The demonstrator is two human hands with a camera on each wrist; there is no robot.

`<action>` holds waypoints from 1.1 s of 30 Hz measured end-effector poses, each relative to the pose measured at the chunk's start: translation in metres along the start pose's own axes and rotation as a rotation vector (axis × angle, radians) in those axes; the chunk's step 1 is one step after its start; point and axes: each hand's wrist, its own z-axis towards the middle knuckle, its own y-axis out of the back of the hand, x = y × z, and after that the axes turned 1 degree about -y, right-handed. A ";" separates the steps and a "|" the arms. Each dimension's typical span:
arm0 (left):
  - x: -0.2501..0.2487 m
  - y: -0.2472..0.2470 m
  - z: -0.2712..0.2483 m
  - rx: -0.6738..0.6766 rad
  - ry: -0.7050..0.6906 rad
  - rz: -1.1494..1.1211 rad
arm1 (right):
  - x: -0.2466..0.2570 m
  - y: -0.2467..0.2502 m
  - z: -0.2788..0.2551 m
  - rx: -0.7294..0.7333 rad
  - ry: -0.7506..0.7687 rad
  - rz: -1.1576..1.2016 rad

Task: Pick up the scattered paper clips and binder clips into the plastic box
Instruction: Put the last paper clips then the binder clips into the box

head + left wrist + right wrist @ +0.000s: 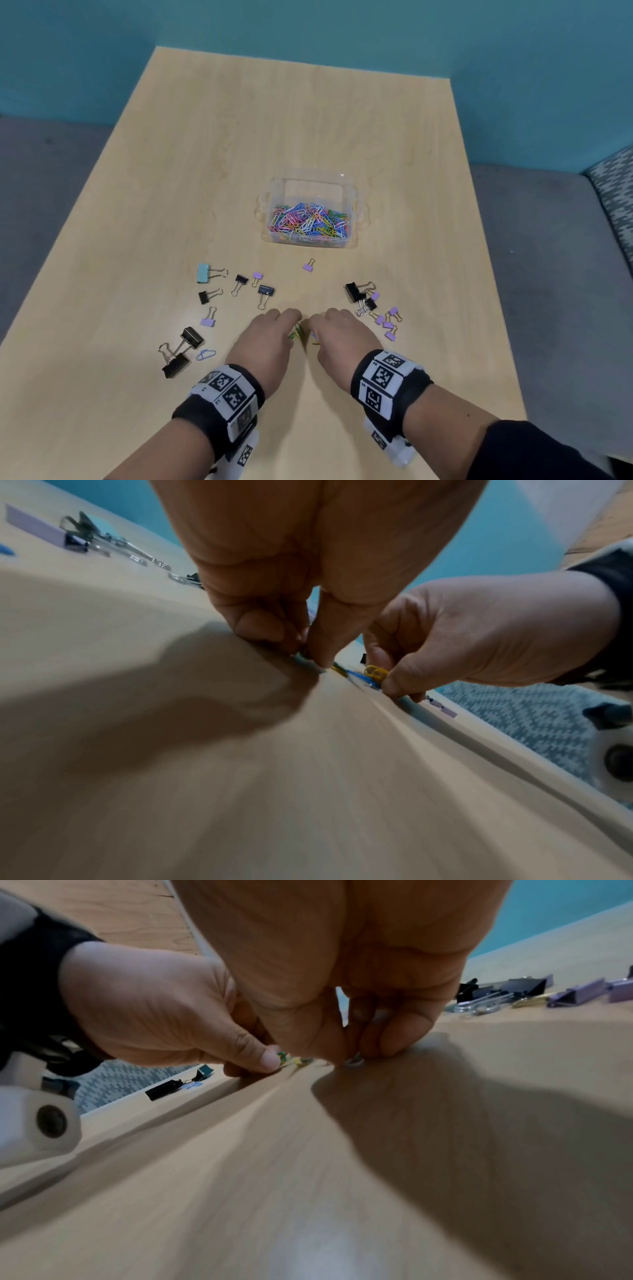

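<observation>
A clear plastic box (356,202) with many coloured paper clips in it stands mid-table. My left hand (288,321) and right hand (320,322) meet knuckles-up in front of it, over a small heap of green and yellow paper clips (298,333). The left hand's (304,649) thumb and fingers pinch a green clip (283,1057) against the table. My right hand (354,1053) pinches a pale clip (355,1060), and a yellow clip (376,672) sits between its thumb and fingers. Black, purple and teal binder clips (241,284) lie scattered around.
One group of binder clips lies left of the hands, with two big black ones (181,349) and a loose blue paper clip (205,354). Another cluster (371,306) lies right. A single purple clip (309,265) sits before the box. A patterned seat (616,192) stands beyond the right edge.
</observation>
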 end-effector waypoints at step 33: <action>0.002 0.025 0.015 -0.139 0.343 -0.622 | -0.034 0.011 0.000 -0.191 -0.366 0.822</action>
